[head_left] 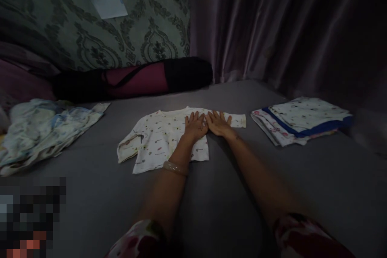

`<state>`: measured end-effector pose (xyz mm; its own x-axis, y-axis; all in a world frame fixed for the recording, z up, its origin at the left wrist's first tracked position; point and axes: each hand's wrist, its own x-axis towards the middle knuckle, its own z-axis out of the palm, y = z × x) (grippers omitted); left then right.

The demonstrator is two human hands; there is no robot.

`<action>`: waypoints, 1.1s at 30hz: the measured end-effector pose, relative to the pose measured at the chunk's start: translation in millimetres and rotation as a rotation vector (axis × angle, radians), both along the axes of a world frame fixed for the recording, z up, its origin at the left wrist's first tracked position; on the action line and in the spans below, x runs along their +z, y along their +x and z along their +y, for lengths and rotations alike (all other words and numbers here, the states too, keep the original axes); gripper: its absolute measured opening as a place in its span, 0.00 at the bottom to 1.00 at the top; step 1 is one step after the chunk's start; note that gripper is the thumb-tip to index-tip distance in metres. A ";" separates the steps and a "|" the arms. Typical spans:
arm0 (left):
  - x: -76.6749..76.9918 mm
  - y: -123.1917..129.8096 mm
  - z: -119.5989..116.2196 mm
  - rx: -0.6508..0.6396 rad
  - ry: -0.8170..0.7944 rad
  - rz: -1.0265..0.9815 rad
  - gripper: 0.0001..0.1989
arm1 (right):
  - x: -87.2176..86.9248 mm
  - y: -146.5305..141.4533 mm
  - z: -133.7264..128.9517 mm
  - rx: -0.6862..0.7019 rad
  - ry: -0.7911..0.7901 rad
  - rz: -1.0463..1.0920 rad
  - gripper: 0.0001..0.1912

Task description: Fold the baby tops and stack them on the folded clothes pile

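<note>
A small white long-sleeved shirt (160, 141) with a scattered print lies spread on the grey bed sheet (223, 193). My left hand (196, 125) rests flat on the shirt's right part, fingers spread. Beside it, my right hand (218, 123) lies flat over the base of the right sleeve, fingers apart. The two hands nearly touch at the thumbs. That sleeve stretches straight out to the right, while the left sleeve bends downward. A pale bangle (174, 168) sits on my left wrist. Neither hand grips anything.
To the right is a stack of folded clothes (305, 117), white printed and blue. A loose heap of clothes (45, 129) lies at the left. Along the wall stretches a long black and magenta bag (136, 80). Purple curtains (242, 24) hang behind on the right.
</note>
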<state>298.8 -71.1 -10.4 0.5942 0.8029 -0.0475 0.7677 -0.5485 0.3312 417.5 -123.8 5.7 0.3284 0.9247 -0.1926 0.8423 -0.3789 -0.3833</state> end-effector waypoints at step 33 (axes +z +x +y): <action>49.7 -20.6 8.1 0.173 -0.162 -0.266 0.21 | -20.7 -49.7 12.5 0.408 0.170 -0.351 0.33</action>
